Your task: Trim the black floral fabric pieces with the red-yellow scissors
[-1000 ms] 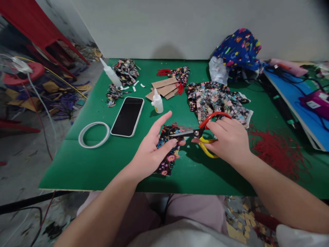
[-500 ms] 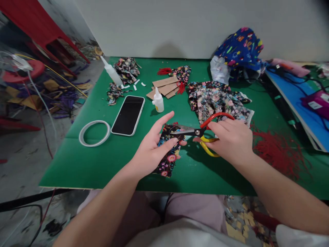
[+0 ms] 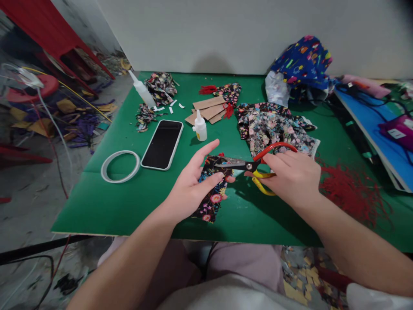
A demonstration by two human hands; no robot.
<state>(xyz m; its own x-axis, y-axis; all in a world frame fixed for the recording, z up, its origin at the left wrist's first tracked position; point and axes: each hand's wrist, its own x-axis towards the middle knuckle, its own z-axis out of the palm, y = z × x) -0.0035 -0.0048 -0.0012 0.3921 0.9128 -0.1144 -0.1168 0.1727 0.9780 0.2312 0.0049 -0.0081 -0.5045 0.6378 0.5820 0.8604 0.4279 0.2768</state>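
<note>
My left hand holds a small piece of black floral cloth above the green table, fingers under and over its upper edge. My right hand grips a pair of scissors with one red and one yellow handle. The blades point left and lie across the top of the cloth piece, close to my left fingertips.
A phone lies face up beside a roll of tape. Two glue bottles, cardboard strips, floral cloth pieces, red thread and a blue patterned bag are spread over the table. Clutter covers the floor at left.
The scissors and both hands have barely moved; the blades have closed slightly on the cloth's upper edge. The view shifted a little.
</note>
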